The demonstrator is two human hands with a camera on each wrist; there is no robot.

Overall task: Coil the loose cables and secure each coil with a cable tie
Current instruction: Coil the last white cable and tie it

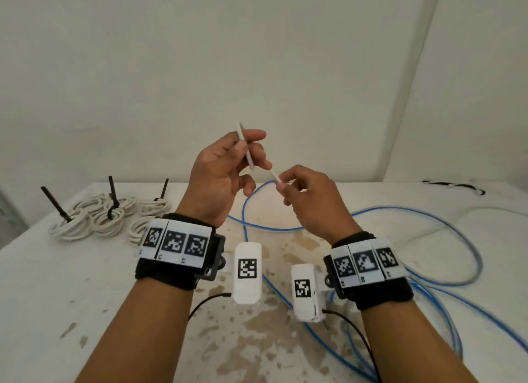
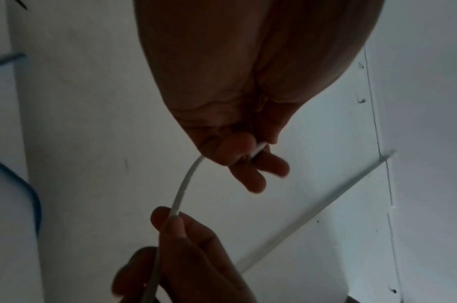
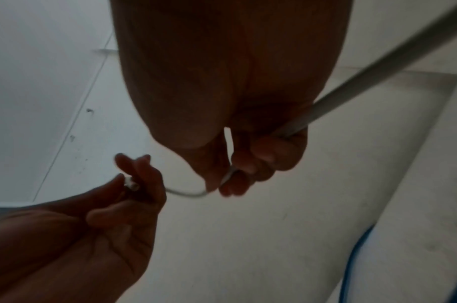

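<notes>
1. Wrist-worn camera housings [image 1: 247, 271] with printed markers sit nearest the lens, just below both raised hands.
2. Held up at centre, a white cable [image 1: 246, 145] spans the two hands: the left hand [image 1: 221, 171] pinches its end between thumb and forefinger, tip pointing toward 12 o'clock.
3. At 4 o'clock from it, the right hand [image 1: 308, 197] pinches the same cable with curled fingers, leaving a short slack span, apparently to start a first loop.
4. Loose blue cable [image 1: 445, 220] sprawls over the white table [image 1: 57, 282] from 3 to 5 o'clock, still uncoiled.
5. At 9 o'clock lie finished white coils [image 1: 94, 217], each cinched by a black cable tie [image 1: 113, 197] with its tail upright.
</notes>
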